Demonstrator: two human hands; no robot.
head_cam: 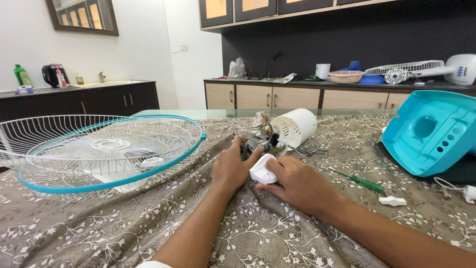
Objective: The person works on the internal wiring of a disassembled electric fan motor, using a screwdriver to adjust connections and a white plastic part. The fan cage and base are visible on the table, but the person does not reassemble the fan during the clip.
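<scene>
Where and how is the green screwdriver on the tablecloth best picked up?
Probably by the green handle, pinched from above across its width. The screwdriver lies flat and clear of other parts, right of the right hand, its thin shaft pointing toward that hand.

A white wire fan guard with a blue rim lies at the left on the floral-clothed worktop, and a turquoise fan housing sits at the right. A green-handled screwdriver and a small white knob lie near it. On the far counter stand a pink bowl and another white fan.
</scene>
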